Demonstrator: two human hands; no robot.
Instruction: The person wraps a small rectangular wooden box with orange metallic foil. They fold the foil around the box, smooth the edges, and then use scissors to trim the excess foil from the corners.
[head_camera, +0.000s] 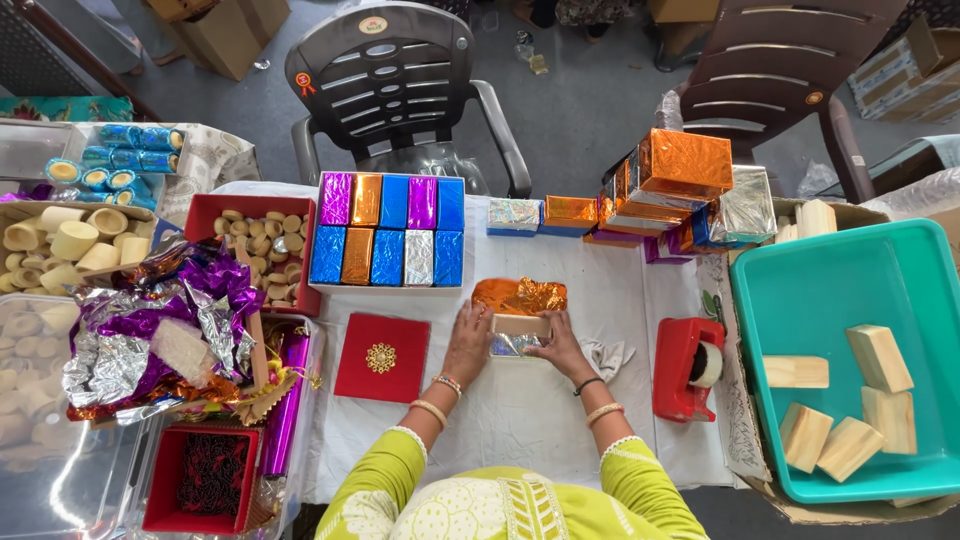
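A pale wooden block (520, 325) lies on a sheet of orange foil (520, 294) at the middle of the white-covered table (520, 410). My left hand (467, 340) presses on the block's left end. My right hand (560, 345) holds its right end, with the foil's silver underside folded up beneath the fingers. Both wrists wear bangles.
A white box (388, 243) of foil-wrapped blocks stands behind. Wrapped blocks (670, 190) are stacked at back right. A red tape dispenser (688, 368), a teal tub (850, 300) of bare wooden blocks, a red lid (381, 357), loose foil (160, 320) and two chairs (390, 80) surround me.
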